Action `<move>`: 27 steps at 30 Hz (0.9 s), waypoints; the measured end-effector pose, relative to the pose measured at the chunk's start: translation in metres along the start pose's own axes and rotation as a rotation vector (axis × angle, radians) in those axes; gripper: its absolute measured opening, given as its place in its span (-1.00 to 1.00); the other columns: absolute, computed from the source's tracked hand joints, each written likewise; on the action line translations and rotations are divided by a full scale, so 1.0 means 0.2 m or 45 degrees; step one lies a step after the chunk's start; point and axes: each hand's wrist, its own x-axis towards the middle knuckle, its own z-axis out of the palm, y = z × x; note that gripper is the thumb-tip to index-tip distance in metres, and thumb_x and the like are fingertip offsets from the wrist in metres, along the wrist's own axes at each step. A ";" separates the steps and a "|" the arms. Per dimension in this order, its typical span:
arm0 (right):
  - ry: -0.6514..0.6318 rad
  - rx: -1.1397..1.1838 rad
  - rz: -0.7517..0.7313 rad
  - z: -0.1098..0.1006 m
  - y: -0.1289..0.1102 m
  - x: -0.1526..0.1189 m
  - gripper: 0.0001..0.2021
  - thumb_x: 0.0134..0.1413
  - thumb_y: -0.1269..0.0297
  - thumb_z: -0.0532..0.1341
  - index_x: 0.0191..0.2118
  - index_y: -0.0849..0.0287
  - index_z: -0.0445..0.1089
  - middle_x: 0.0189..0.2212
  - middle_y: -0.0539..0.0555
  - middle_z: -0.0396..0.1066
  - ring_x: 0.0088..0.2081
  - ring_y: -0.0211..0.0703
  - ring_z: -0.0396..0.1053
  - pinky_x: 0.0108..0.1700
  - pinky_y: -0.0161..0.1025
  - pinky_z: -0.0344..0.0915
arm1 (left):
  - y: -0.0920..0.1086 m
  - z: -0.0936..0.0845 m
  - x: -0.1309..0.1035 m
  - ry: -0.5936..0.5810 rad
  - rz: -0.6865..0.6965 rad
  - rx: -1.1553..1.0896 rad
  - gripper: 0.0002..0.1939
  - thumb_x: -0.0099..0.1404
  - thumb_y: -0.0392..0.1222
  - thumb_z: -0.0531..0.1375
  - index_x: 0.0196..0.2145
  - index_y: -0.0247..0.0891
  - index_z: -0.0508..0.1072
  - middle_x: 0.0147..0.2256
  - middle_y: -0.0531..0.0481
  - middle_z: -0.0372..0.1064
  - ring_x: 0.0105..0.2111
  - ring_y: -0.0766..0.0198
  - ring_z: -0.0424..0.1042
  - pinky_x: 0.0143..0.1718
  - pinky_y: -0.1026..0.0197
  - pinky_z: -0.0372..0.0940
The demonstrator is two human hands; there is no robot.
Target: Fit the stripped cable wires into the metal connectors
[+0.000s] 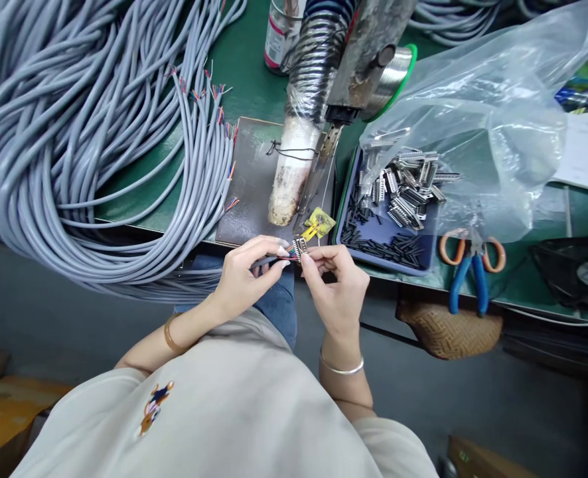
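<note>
My left hand (pixel 251 269) pinches the end of a grey cable, its thin coloured wires (pixel 288 251) fanned out between thumb and fingers. Those wires meet a small metal multi-pin connector (pixel 300 247), which my right hand (pixel 338 275) grips between thumb and forefinger. Both hands are close together at the front edge of the bench. Just beyond the connector lie a yellow holder (pixel 312 230) and the lower end of a soldering stand (pixel 331 143). How firmly each wire sits on the pins is too small to tell.
A big bundle of grey cables (pixel 65 126) covers the left. A white-ended duct (pixel 294 159) comes down over a dark plate (pixel 254 159). To the right are a blue tray (pixel 413 265) of connectors and black sleeves, a plastic bag (pixel 513 133), a solder spool (pixel 388 83), pliers (pixel 468 282) and scissors (pixel 496 255).
</note>
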 end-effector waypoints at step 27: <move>0.034 -0.317 -0.252 -0.02 -0.06 -0.16 -0.83 0.33 0.14 0.27 -0.27 0.08 0.50 -0.66 -0.16 0.26 -0.67 -0.37 0.22 -0.54 -0.34 0.16 | 0.00 -0.13 -0.04 -0.396 -0.749 -0.667 -0.53 0.28 0.20 0.35 -0.28 -0.35 0.63 -0.58 0.09 0.33 -0.69 0.52 -0.02 -0.69 0.35 -0.08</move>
